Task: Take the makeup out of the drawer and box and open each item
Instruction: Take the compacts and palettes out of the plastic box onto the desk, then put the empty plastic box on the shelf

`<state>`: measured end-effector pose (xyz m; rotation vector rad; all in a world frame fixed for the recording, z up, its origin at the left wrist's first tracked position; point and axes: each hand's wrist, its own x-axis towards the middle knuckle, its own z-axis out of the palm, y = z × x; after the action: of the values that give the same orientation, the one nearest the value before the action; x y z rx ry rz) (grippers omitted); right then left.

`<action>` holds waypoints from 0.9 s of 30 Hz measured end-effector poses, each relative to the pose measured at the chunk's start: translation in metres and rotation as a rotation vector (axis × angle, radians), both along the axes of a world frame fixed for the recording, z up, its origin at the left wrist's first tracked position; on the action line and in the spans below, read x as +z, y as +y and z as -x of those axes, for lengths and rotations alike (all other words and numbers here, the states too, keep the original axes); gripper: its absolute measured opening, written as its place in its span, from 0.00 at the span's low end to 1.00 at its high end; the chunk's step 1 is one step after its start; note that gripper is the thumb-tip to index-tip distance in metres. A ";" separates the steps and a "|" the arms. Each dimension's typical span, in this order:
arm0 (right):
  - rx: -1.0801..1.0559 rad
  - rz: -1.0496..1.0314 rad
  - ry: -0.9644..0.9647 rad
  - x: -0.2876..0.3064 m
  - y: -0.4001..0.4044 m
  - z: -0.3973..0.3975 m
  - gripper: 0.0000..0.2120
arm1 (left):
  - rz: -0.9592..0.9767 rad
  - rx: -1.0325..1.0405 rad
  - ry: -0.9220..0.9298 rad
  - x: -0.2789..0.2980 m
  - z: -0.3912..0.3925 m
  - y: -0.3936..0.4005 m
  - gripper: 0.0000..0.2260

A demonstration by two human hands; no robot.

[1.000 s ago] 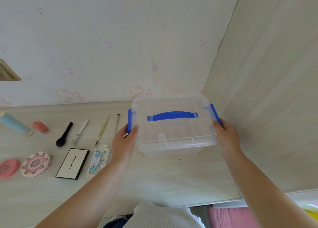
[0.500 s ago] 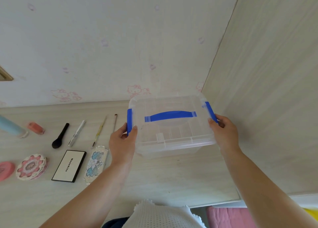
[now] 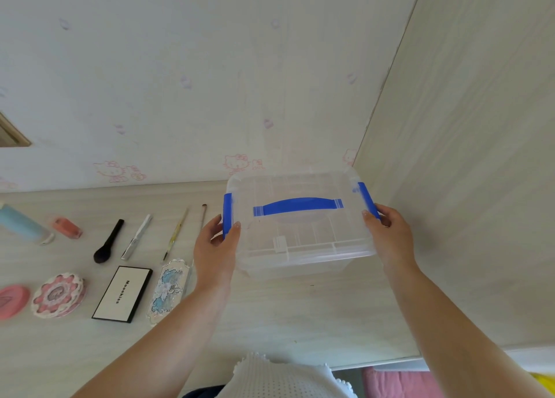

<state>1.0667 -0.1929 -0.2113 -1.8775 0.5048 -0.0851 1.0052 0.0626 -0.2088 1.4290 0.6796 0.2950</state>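
Note:
A clear plastic box point(image 3: 300, 247) with a blue handle and blue side clips sits at the desk's back right, lid on. My left hand point(image 3: 214, 247) grips its left clip, thumb on the lid. My right hand point(image 3: 390, 235) grips the right clip. Makeup lies in rows to the left: a black brush point(image 3: 107, 243), a silver tube point(image 3: 136, 237), two thin brushes point(image 3: 177, 232), a white palette point(image 3: 123, 294), an ornate blue case point(image 3: 168, 289), a pink flower compact point(image 3: 58, 295), a pink round compact point(image 3: 12, 301) and a coral bottle point(image 3: 67, 228).
A pale blue bottle point(image 3: 24, 223) lies at the far left. A wooden side panel point(image 3: 465, 187) rises right beside the box, and the papered wall point(image 3: 180, 82) stands behind it. The desk's front edge point(image 3: 375, 361) runs just below my arms.
The box's two blue clips have come down against its sides under my fingers. My hands stay on the box ends; the view has shifted slightly.

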 end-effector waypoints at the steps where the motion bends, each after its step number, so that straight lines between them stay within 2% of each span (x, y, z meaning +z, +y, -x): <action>1: 0.004 -0.006 0.001 0.001 0.001 0.000 0.16 | 0.002 0.001 0.000 0.000 0.000 0.001 0.09; 5: 0.043 -0.010 -0.010 0.010 0.006 0.003 0.15 | 0.006 0.004 -0.018 0.004 0.002 0.006 0.10; 9: 0.093 -0.102 -0.102 0.030 0.010 0.004 0.10 | -0.045 -0.069 -0.128 0.022 -0.001 0.021 0.11; 12: 0.150 -0.193 -0.162 0.066 0.017 -0.005 0.11 | -0.074 -0.113 -0.241 0.057 -0.011 0.034 0.13; 14: 0.213 -0.237 -0.210 0.095 0.023 -0.011 0.10 | -0.037 -0.098 -0.319 0.084 -0.018 0.040 0.09; 16: 0.282 -0.325 -0.261 0.126 0.030 -0.015 0.11 | -0.036 -0.085 -0.410 0.109 -0.023 0.044 0.14; 18: 0.381 -0.355 -0.311 0.150 0.034 -0.019 0.19 | -0.112 -0.100 -0.496 0.131 -0.025 0.047 0.21; 21: 0.474 -0.356 -0.349 0.182 0.041 -0.021 0.48 | -0.259 -0.143 -0.599 0.165 -0.024 0.051 0.22; 25: 0.536 -0.330 -0.426 0.217 0.045 -0.022 0.60 | -0.382 -0.204 -0.772 0.203 -0.022 0.060 0.38; 27: 0.574 -0.278 -0.479 0.235 0.048 -0.017 0.64 | -0.456 -0.192 -0.824 0.218 -0.019 0.065 0.42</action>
<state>1.0840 -0.1454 0.0233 -1.5901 -0.3400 -0.0739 1.0245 0.1275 0.0093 1.6068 -0.2150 0.8626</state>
